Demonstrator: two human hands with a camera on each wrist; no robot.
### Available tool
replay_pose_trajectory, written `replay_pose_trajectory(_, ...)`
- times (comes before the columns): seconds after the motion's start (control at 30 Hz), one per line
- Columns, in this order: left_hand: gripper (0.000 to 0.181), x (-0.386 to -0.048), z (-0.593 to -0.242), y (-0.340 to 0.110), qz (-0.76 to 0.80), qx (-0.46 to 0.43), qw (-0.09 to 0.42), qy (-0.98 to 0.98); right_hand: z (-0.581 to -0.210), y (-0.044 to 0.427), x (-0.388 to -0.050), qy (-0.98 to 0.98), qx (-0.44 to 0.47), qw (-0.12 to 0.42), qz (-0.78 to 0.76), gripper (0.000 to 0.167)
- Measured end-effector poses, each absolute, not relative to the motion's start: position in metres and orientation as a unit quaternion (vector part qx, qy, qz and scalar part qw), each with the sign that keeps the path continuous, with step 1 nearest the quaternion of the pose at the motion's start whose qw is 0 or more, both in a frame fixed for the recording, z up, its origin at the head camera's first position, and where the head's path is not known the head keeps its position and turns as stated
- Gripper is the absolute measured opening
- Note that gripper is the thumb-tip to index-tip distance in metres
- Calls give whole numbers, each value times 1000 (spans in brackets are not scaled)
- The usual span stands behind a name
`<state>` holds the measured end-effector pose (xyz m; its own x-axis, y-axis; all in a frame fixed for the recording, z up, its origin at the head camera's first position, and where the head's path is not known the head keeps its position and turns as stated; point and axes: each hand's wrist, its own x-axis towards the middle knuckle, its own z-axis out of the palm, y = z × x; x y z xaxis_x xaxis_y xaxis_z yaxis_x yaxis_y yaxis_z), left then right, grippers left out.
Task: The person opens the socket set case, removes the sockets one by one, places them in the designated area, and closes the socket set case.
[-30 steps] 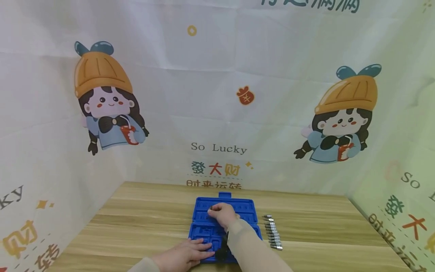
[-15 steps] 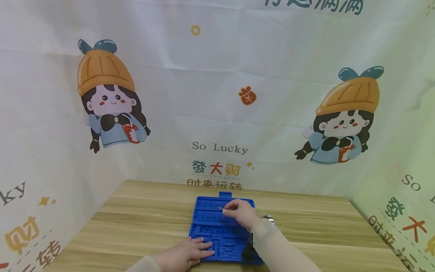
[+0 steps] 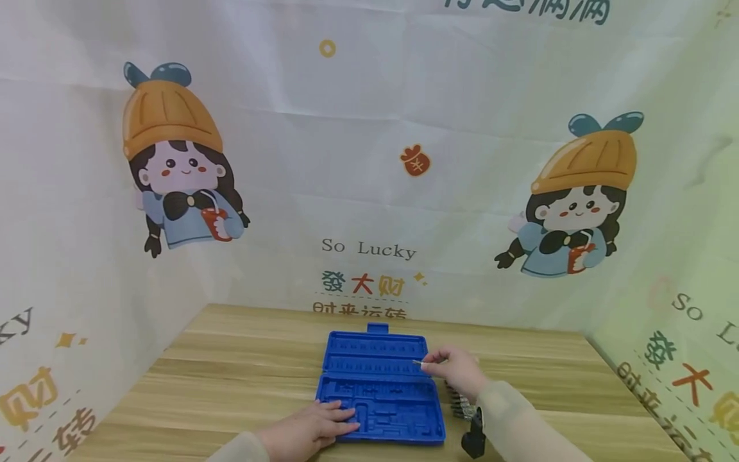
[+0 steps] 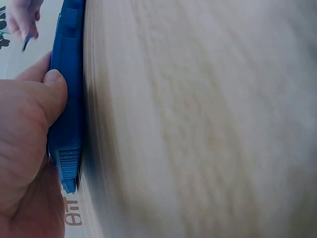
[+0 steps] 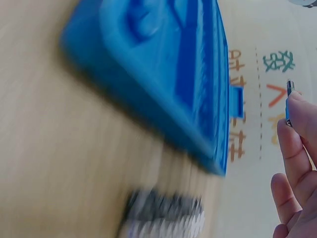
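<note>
A blue plastic tool case (image 3: 398, 414) lies opened flat on the table, its moulded slots facing up. My left hand (image 3: 312, 428) rests on its near left corner with fingers straight and spread; in the left wrist view the thumb (image 4: 54, 91) touches the outer wall. My right hand (image 3: 458, 371), just right of the lid, pinches a small slim metal screwdriver bit (image 5: 290, 101) between thumb and fingertips, off the table. Below that hand lies a row of silver metal bits (image 3: 458, 403), partly hidden by the forearm and blurred in the right wrist view.
The wooden table (image 3: 231, 372) stretches out on both sides of the case. A printed white cloth (image 3: 369, 192) hangs behind it and along the sides. A black wrist camera (image 3: 475, 436) sits on the right wrist, close to the row of bits.
My right hand has moved right, from above the case lid to beside it, carrying the screwdriver bit. Its forearm no longer covers the case's lower half. My left hand has stayed in place.
</note>
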<state>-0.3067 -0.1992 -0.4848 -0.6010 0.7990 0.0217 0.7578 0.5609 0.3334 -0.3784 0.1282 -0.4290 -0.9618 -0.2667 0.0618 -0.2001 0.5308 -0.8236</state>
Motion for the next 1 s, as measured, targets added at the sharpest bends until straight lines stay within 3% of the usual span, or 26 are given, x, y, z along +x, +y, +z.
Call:
replay_pose_trajectory(0.23, 46, -303, -482, -198, 156, 425, 75, 888, -433, 162, -363, 890, -111, 27, -442, 11)
replay_pose_trajectory(0.47, 46, -295, -469, -190, 129, 415, 69, 898, -446, 189, -347, 909, -157, -16, -386, 9)
replay_pose_trajectory(1.0, 45, -290, -462, -186, 140, 395, 86, 904, -466, 204, -327, 923, -195, -54, -326, 13)
